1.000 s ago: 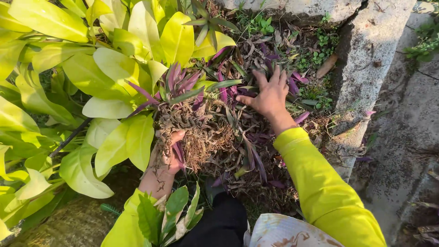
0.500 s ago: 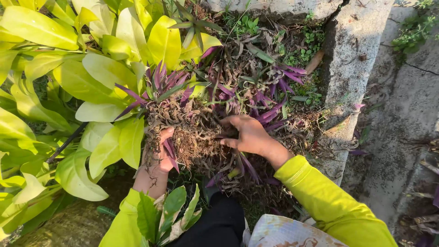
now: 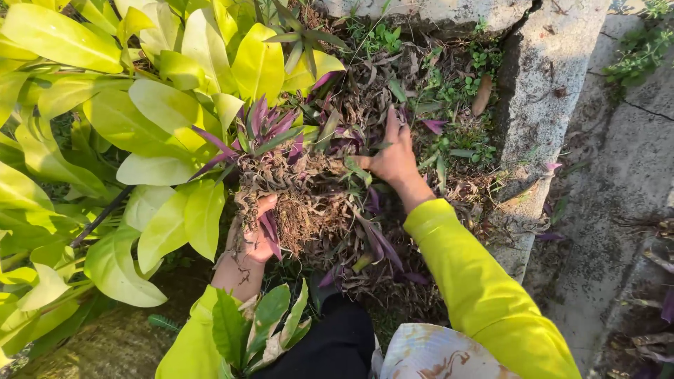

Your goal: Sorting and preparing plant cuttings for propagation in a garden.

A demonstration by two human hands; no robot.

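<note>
Between both hands (image 3: 324, 200), purple-leaved clump (image 3: 298, 189).
</note>
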